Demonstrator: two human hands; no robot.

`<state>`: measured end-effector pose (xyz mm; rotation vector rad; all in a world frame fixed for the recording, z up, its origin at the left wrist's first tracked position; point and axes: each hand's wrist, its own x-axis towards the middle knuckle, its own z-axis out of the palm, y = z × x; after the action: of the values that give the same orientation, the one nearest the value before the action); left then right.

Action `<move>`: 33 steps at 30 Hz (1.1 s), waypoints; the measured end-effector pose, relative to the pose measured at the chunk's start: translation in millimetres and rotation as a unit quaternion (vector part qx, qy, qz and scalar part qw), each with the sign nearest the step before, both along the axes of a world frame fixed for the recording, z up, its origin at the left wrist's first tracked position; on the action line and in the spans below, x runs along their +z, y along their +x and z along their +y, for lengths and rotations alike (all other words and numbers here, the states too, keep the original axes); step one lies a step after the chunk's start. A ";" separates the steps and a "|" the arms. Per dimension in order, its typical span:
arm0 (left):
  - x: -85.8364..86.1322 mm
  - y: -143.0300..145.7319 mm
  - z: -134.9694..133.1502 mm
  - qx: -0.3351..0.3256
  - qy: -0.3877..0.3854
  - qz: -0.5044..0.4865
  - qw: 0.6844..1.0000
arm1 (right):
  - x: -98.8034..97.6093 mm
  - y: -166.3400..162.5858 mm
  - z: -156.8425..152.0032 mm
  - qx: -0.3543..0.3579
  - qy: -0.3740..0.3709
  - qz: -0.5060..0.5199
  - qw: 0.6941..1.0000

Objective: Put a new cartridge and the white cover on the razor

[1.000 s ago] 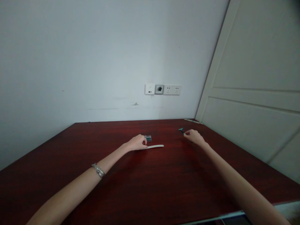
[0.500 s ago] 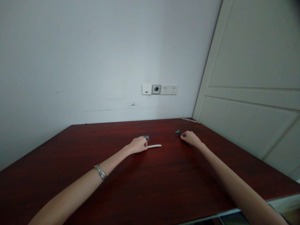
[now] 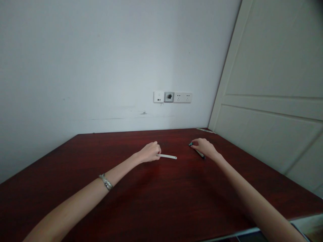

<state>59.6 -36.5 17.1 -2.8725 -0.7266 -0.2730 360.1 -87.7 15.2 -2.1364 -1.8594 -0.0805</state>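
Observation:
My left hand [image 3: 150, 152] rests on the dark red table [image 3: 161, 195] with its fingers curled round the near end of a thin white stick-like handle [image 3: 168, 156], which points right along the tabletop. A bracelet [image 3: 105, 182] sits on that forearm. Farther right, my right hand [image 3: 205, 147] is closed over a dark razor-like tool with a teal head [image 3: 196, 150]; its dark ends stick out on both sides of the fingers. The small clear box seen earlier is hidden behind my left hand.
A white wall rises behind the table with a row of sockets and a switch [image 3: 173, 97]. A pale panelled door [image 3: 272, 101] stands along the table's right side. A thin strip [image 3: 205, 130] lies at the back right corner.
My left hand has shifted slightly forward and now covers the small clear box; the white handle has turned a little. My right hand has closed over the dark tool and drawn it left.

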 end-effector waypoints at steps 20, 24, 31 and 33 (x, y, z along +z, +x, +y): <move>41.0 8.0 -10.9 -0.072 0.074 -0.058 0.993 | 6.9 -84.2 -38.3 0.223 0.062 -0.004 0.973; 38.7 -7.2 8.8 -0.014 0.052 -0.138 0.989 | 2.5 -50.6 -32.4 0.168 0.065 0.043 0.983; 7.8 -25.2 38.5 0.045 -0.074 -0.106 0.991 | -14.9 33.1 -32.1 -0.040 0.043 0.094 0.994; -2.4 -25.2 42.9 0.048 -0.097 -0.109 0.988 | -21.7 51.5 -32.1 -0.086 0.032 0.082 0.992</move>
<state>34.4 6.5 14.6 -3.0083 -0.9761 -0.5368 411.5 -119.8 -6.5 -2.1834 -1.5602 -0.0005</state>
